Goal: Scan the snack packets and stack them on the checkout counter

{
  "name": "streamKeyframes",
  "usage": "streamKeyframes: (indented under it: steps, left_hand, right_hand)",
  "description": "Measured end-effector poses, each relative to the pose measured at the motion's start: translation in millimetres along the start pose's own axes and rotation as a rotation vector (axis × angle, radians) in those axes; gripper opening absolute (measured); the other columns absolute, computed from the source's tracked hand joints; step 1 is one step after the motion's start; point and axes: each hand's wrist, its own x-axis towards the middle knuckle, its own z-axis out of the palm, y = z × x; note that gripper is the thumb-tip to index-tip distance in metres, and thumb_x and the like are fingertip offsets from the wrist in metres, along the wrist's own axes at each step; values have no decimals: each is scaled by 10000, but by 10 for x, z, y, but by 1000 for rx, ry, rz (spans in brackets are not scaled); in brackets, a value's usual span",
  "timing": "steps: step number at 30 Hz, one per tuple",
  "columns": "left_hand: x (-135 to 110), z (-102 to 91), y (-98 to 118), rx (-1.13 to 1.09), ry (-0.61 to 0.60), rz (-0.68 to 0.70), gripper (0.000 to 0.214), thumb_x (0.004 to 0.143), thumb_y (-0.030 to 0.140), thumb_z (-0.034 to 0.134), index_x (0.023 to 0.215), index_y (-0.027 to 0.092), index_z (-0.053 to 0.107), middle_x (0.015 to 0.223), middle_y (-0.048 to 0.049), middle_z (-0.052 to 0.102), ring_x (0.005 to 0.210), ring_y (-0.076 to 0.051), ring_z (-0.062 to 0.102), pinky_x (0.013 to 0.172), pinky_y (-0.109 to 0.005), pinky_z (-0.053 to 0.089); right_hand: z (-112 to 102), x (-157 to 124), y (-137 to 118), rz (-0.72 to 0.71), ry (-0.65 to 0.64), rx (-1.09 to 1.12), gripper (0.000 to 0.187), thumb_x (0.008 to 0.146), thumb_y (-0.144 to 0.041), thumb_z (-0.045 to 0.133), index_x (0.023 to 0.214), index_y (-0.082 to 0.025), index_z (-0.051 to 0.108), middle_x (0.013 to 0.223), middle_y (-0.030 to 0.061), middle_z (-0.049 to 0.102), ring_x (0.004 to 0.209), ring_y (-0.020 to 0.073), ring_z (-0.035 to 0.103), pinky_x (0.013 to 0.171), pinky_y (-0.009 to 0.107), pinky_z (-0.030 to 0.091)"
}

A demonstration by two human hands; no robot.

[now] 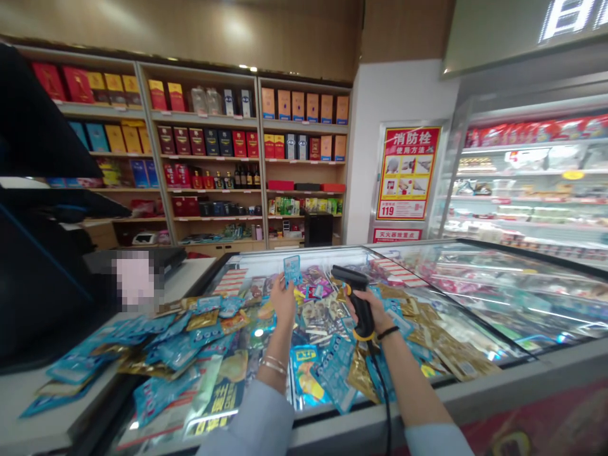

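Observation:
My left hand (284, 299) pinches a small blue packet (293, 269) and holds it up above the glass-topped freezer (349, 248). My right hand (373, 308) is wrapped round the grip of a black and yellow barcode scanner (361, 313). The scanner's head points left, toward the packet. Its black cable (384, 386) hangs down over the freezer's front edge. Below and between my hands lie blue packets (335, 367) and a gold packet (363, 373). Whether a finger presses the scanner's trigger I cannot tell.
At the left, a pile of blue and gold packets (175, 345) spreads across the counter edge and freezer. More gold packets (437, 332) lie right of my right arm. A dark checkout screen (42, 285) stands far left. Shelves with boxes (209, 142) line the back wall.

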Motion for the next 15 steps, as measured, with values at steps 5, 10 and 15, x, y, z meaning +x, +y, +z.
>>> streamKeyframes:
  steps: [5, 10, 15]
  left_hand:
    - [-3, 5, -19, -34, -50, 11, 322, 787, 193, 576, 1104, 179, 631, 1046, -91, 715, 999, -214, 678, 932, -372, 524]
    - [0, 26, -50, -61, -90, 46, 297, 790, 178, 566, 1079, 178, 631, 1110, -94, 692, 1053, -208, 654, 973, -376, 502]
    - [-29, 29, -39, -99, -137, 59, 302, 798, 153, 543, 1090, 182, 618, 1118, -85, 688, 1076, -194, 640, 994, -367, 487]
  right_hand:
    - [3, -20, 15, 20, -17, 7, 251, 708, -391, 672, 801, -177, 578, 508, -11, 568, 318, 117, 486, 300, 218, 358]
    - [10, -24, 9, 20, -14, 12, 266, 698, -400, 674, 809, -175, 584, 500, -18, 561, 311, 116, 484, 301, 218, 359]
    - [17, -27, -10, 20, -21, 15, 261, 702, -386, 655, 832, -168, 599, 499, -13, 557, 306, 117, 479, 303, 220, 335]
